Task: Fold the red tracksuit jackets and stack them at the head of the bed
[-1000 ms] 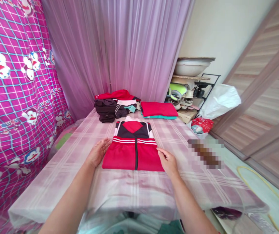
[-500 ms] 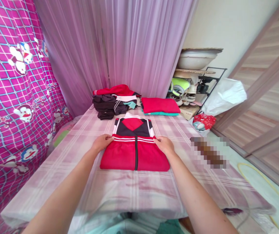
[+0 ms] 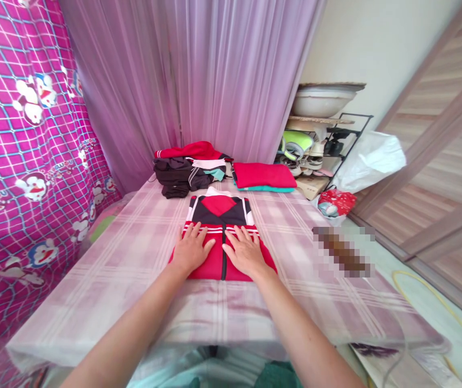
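Your left hand (image 3: 190, 251) and right hand (image 3: 245, 253) lie flat on the jacket (image 3: 216, 263), each grip released; more clothes (image 3: 176, 173) sit beyond it on the desk (image 3: 129, 248).

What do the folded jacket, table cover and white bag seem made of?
Folded jacket: probably synthetic knit, mostly matte; smooth surface, soft rounded folds.
Table cover: plaid, cloth or plastic, can't tell; the near edge hangs in soft, pale folds.
White bag: likely thin plastic film, slightly glossy; crinkled, with bright highlights.
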Demonstrator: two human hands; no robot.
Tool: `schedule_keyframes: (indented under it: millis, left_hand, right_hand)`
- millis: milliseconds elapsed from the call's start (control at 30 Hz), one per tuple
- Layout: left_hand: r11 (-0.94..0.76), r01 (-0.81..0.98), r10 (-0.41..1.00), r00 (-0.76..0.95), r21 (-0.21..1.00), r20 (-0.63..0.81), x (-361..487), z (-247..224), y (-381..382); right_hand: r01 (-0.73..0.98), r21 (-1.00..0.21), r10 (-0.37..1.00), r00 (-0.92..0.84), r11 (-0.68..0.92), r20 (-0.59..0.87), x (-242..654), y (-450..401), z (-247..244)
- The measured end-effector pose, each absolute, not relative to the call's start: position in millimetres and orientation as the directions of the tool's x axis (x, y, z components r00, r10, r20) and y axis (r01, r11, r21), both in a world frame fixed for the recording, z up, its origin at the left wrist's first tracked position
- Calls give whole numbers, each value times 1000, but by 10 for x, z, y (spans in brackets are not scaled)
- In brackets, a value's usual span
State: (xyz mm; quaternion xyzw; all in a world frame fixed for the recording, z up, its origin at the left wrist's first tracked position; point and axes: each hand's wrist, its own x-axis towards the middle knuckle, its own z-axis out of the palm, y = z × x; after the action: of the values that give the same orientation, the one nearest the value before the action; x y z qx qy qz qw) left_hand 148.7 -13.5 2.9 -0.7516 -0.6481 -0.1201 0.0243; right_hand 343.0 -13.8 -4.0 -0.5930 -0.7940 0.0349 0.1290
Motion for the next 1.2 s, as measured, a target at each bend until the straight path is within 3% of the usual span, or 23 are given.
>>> schedule_keyframes:
  millis: [100,333,600,1200]
  left_hand:
    - [-158,977,982,140,146,129,1530,-112,-165]
    - [-145,960,985,119,239,122,1463,-150,-97]
    - [-135,971,986,112,197,125,1486,-113,-157]
    - [-175,957,974,135,229,179,1459,-166,-189]
  right_hand:
    - [934,-197,955,-284,296,89,3397,-179,-156]
    - [929,-204,948,-285,309,140,3460,-173,-159]
    - [918,-196,920,-287,344,267,3446,-244,-178]
    - [915,-214,914,-271,342,301,3439,-263,-225]
